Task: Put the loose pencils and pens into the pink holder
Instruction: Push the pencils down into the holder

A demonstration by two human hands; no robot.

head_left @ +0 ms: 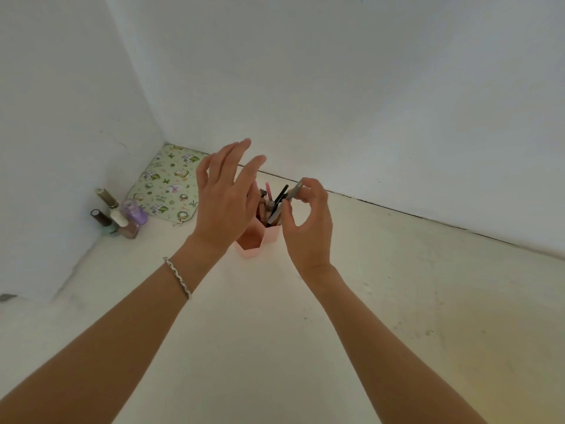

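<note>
- Just above centre of the view, the right hand (pixel 308 228) pinches a slim grey pen (pixel 286 203) between thumb and fingertips near its upper end; the pen leans, top toward 1 o'clock, and its lower end dips into the mouth of the holder.
- At 9 o'clock from that grip, the left hand (pixel 226 197) hangs open with fingers spread and gripping nothing, palm turned toward the holder; whether it touches the holder's near side cannot be told.
- Between the two hands stands the pink hexagonal plastic holder (pixel 260 240), upright on the off-white tabletop (pixel 275 347), its left part hidden behind the left hand.
- Inside the holder stand a black pen (pixel 282 192), a pink pencil (pixel 269 191) and several brownish pencils (pixel 263 208), their tops poking out toward 12 o'clock.
- Around the left wrist sits a thin silver braided bracelet (pixel 177 276).
- At 10 o'clock from the holder, well apart, a green flower-printed cloth mat (pixel 165 185) lies flat in the corner where the white walls (pixel 367 87) meet.
- At 9 o'clock from the holder, beside the mat's near edge, stands a cluster of small nail polish bottles (pixel 119 215), one lilac, others mint, beige and dark-capped.
</note>
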